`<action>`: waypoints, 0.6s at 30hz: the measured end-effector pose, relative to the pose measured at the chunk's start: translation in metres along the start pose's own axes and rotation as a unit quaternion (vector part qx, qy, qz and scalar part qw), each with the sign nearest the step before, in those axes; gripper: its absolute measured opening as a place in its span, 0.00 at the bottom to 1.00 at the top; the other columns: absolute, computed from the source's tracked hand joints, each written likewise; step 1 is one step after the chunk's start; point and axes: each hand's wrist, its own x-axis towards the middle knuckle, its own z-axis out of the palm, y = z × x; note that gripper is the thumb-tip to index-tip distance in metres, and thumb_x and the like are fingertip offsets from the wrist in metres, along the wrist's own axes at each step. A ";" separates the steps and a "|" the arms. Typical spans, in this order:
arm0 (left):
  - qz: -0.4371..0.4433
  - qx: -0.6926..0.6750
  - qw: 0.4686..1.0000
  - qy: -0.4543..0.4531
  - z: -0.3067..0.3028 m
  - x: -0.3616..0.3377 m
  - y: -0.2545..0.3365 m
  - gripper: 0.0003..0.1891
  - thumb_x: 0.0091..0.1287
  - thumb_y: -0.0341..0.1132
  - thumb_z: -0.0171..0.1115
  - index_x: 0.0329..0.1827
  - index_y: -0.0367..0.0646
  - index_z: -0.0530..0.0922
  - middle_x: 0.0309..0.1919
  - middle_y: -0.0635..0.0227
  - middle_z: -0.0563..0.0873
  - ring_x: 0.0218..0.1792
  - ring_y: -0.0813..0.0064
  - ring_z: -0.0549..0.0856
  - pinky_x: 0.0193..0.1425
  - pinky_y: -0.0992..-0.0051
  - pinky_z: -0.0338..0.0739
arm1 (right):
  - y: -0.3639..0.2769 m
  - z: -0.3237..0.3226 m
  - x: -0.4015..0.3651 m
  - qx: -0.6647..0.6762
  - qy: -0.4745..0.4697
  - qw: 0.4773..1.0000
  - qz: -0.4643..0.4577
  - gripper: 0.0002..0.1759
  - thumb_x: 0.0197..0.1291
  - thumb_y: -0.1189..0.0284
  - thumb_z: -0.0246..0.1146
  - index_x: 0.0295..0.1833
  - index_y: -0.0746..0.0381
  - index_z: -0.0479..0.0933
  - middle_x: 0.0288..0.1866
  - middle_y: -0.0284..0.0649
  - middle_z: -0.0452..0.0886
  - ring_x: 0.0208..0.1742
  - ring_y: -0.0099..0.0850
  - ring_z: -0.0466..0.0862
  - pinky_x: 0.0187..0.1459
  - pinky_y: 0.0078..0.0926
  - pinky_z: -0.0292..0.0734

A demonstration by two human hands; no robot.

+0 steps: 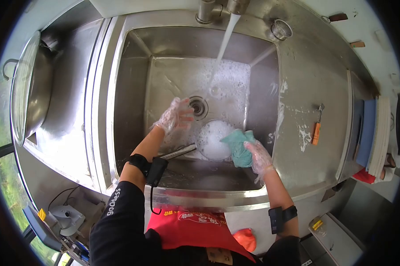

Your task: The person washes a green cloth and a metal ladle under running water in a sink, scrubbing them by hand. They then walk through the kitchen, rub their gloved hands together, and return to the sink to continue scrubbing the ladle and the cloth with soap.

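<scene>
My right hand (pixel 258 157), in a clear plastic glove, grips a bunched green cloth (pixel 240 150) at the right side of the sink (pixel 133 106). The cloth overlaps the right rim of a round pan full of white suds, whose long handle (pixel 180 151) points left. My left hand (pixel 175 116), also gloved, hovers over the sink with its fingers spread and nothing in them. Just right of its fingers is the drain (pixel 198 107). Water (pixel 226 37) runs from the faucet (pixel 238 6) into foam on the sink floor.
An orange-handled tool (pixel 316 129) lies on the wet steel counter (pixel 297 88) to the right, with a small round strainer (pixel 281 29) behind the sink corner. On the left stands a large metal pot with a glass lid (pixel 25 88). The sink's front edge (pixel 209 198) runs before me.
</scene>
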 end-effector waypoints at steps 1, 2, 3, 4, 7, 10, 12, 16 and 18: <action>0.016 -0.040 0.999 -0.028 -0.005 -0.002 0.002 0.41 0.62 0.69 0.42 0.69 0.46 0.61 0.63 0.59 0.71 0.53 0.64 0.76 0.49 0.61 0.73 | 0.003 0.001 -0.001 -0.019 0.003 1.000 0.013 0.20 0.61 0.63 0.58 0.55 0.64 0.72 0.45 0.36 0.78 0.45 0.25 0.77 0.48 0.26 0.74; 0.034 -0.095 0.995 -0.019 -0.006 0.000 0.002 0.36 0.63 0.64 0.49 0.66 0.47 0.66 0.58 0.59 0.76 0.50 0.65 0.78 0.49 0.61 0.73 | 0.004 0.004 -0.001 -0.039 0.003 0.999 0.025 0.20 0.61 0.63 0.58 0.55 0.64 0.72 0.45 0.35 0.78 0.45 0.24 0.77 0.48 0.25 0.73; 0.037 -0.060 0.997 0.016 -0.011 0.007 -0.003 0.34 0.63 0.61 0.51 0.64 0.47 0.67 0.55 0.59 0.77 0.48 0.65 0.79 0.49 0.61 0.73 | 0.003 0.007 0.000 -0.060 0.003 0.998 0.036 0.20 0.61 0.63 0.58 0.55 0.64 0.73 0.45 0.35 0.78 0.44 0.23 0.77 0.48 0.24 0.72; 0.040 -0.025 0.998 0.051 -0.016 0.015 -0.008 0.32 0.62 0.58 0.54 0.63 0.46 0.69 0.53 0.59 0.79 0.47 0.66 0.79 0.48 0.62 0.73 | 0.003 0.010 0.001 -0.050 -0.004 0.998 0.042 0.20 0.61 0.64 0.58 0.54 0.65 0.73 0.45 0.35 0.78 0.44 0.24 0.77 0.48 0.24 0.72; 0.076 0.145 0.979 0.123 -0.024 0.024 -0.011 0.26 0.60 0.47 0.61 0.58 0.44 0.72 0.47 0.61 0.82 0.47 0.64 0.80 0.50 0.60 0.73 | 0.008 0.011 0.006 -0.073 -0.008 0.996 0.051 0.20 0.61 0.64 0.57 0.55 0.65 0.73 0.46 0.35 0.78 0.45 0.24 0.77 0.48 0.24 0.72; 0.105 0.291 0.937 0.164 -0.021 0.024 -0.010 0.33 0.57 0.49 0.63 0.64 0.44 0.66 0.55 0.58 0.77 0.57 0.60 0.75 0.56 0.58 0.71 | 0.017 0.006 0.014 -0.130 -0.015 0.990 0.053 0.21 0.61 0.65 0.57 0.56 0.65 0.72 0.48 0.36 0.78 0.47 0.25 0.76 0.50 0.25 0.72; 0.095 0.250 0.943 0.196 0.024 -0.013 0.014 0.39 0.56 0.51 0.65 0.68 0.45 0.61 0.61 0.57 0.72 0.63 0.58 0.70 0.60 0.59 0.68 | 0.000 0.014 0.012 -0.072 -0.052 0.994 0.067 0.22 0.61 0.65 0.57 0.59 0.65 0.70 0.51 0.37 0.78 0.50 0.26 0.76 0.52 0.27 0.72; 0.030 0.147 0.984 -0.099 0.069 -0.035 0.011 0.46 0.55 0.60 0.62 0.72 0.48 0.55 0.67 0.57 0.64 0.67 0.59 0.63 0.63 0.56 0.66 | -0.012 0.017 0.001 0.098 -0.026 0.994 0.047 0.26 0.62 0.65 0.57 0.64 0.64 0.64 0.57 0.39 0.74 0.56 0.31 0.76 0.57 0.31 0.71; 0.039 0.261 0.951 -0.157 0.093 -0.036 -0.006 0.43 0.56 0.61 0.60 0.70 0.48 0.59 0.66 0.57 0.64 0.65 0.61 0.65 0.59 0.56 0.70 | -0.012 0.021 0.004 0.132 -0.045 0.990 0.034 0.26 0.63 0.65 0.57 0.64 0.64 0.64 0.57 0.39 0.74 0.56 0.31 0.76 0.56 0.32 0.73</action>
